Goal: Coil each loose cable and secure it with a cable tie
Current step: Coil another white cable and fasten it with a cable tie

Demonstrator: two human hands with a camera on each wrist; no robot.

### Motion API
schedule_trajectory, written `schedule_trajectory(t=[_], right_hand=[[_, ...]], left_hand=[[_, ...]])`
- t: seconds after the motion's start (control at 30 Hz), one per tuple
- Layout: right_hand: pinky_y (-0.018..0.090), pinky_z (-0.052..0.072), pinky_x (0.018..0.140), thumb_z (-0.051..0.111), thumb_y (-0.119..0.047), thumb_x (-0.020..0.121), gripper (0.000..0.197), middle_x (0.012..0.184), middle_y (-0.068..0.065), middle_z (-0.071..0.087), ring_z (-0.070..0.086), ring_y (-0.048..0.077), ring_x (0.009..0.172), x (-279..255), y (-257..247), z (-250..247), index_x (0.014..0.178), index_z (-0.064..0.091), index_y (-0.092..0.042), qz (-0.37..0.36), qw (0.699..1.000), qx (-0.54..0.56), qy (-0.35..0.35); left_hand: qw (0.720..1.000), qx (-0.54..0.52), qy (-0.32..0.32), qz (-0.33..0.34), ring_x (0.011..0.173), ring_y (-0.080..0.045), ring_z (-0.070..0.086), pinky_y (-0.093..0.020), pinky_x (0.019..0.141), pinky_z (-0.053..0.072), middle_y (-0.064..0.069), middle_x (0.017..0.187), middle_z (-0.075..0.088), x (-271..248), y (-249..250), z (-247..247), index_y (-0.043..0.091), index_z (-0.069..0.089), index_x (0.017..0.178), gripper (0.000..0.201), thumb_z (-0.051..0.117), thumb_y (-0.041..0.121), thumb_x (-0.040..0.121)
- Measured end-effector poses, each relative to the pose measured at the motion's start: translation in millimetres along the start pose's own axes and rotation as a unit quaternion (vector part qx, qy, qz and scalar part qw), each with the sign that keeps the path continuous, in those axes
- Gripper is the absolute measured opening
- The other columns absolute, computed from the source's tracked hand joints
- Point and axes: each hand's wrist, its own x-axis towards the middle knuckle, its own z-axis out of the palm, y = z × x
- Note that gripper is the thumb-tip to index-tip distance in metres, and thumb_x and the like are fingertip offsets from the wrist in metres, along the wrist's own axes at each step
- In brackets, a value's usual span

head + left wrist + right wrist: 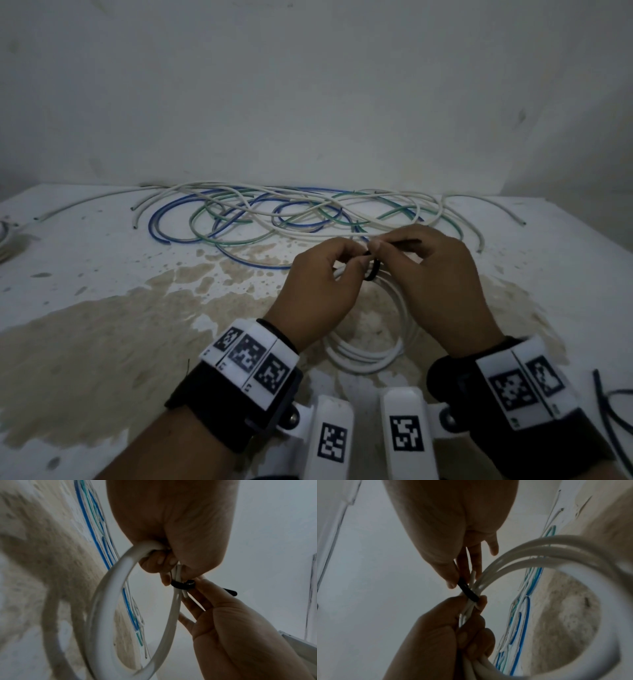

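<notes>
A white cable coil point(363, 356) hangs over the stained table point(102, 342) at front centre. My left hand point(356, 262) grips its gathered strands at the top; in the left wrist view the left hand point(159, 561) curls round the coil point(109, 588). A black cable tie point(372, 270) loops round the bundle just right of that grip. My right hand point(376, 248) pinches the tie, whose tail pokes out to the right. In the right wrist view the right hand point(460, 578) pinches the tie point(468, 591) above the left hand point(471, 622), which holds the coil point(539, 545).
Loose white, blue and green cables point(274, 212) lie tangled across the back of the table, against a pale wall. Dark cables point(609, 404) lie at the right edge. Another white coil point(7, 240) shows at the far left edge.
</notes>
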Motion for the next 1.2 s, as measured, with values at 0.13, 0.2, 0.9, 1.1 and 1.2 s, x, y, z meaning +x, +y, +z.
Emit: schedule_trajectory(t=[0.13,0.2,0.9,1.1,1.2], right_hand=[[0.015,0.043,0.075,0.066,-0.014,0.08,0.006,0.074,-0.008,0.061,0.057,0.004,0.077,-3.1,0.2,6.9,0.078,0.071,-0.015,-0.087,0.995,-0.046,0.035],[0.016,0.041,0.077,0.065,-0.013,0.079,0.006,0.078,-0.003,0.062,0.055,0.008,0.08,-2.8,-0.7,8.1,0.079,0.071,-0.011,-0.108,0.991,-0.063,0.04],[0.011,0.043,0.059,0.073,-0.016,0.08,0.018,0.061,-0.009,0.066,0.062,0.003,0.064,-3.2,3.8,4.2,0.065,0.067,-0.025,0.021,0.999,0.038,0.013],[0.008,0.033,0.067,0.064,-0.023,0.081,0.02,0.064,0.001,0.06,0.05,0.008,0.068,-2.5,7.9,6.0,0.065,0.068,-0.011,-0.068,0.993,-0.09,0.026],[0.009,0.035,0.065,0.062,-0.022,0.083,0.019,0.064,0.001,0.063,0.053,0.009,0.069,-3.0,6.5,4.8,0.069,0.07,-0.012,-0.068,0.995,-0.065,0.02]], left_hand=[[1.0,-0.002,-0.006,-0.001,0.081,-0.002,0.06,-0.011,0.07,0.044,0.005,0.083,0.068,-0.7,2.4,-2.8,0.018,0.068,0.084,0.016,0.055,0.018,0.093],[1.0,-0.016,0.011,0.018,0.08,-0.002,0.062,-0.016,0.072,0.048,0.005,0.082,0.069,-1.8,6.1,-3.1,0.017,0.069,0.085,0.018,0.052,0.023,0.09],[0.992,-0.116,-0.008,-0.056,0.051,0.009,0.048,-0.01,0.051,0.034,0.023,0.062,0.056,-4.6,14.0,2.5,0.024,0.055,0.085,0.023,0.046,0.008,0.098],[0.988,-0.137,-0.006,-0.067,0.048,0.004,0.046,-0.022,0.054,0.031,0.017,0.06,0.057,-6.0,15.0,2.3,0.022,0.053,0.081,0.017,0.051,0.018,0.097],[0.989,-0.137,-0.009,-0.049,0.065,-0.004,0.057,-0.026,0.059,0.042,-0.002,0.079,0.063,-6.0,13.7,2.3,0.033,0.057,0.094,0.005,0.059,0.032,0.089]])
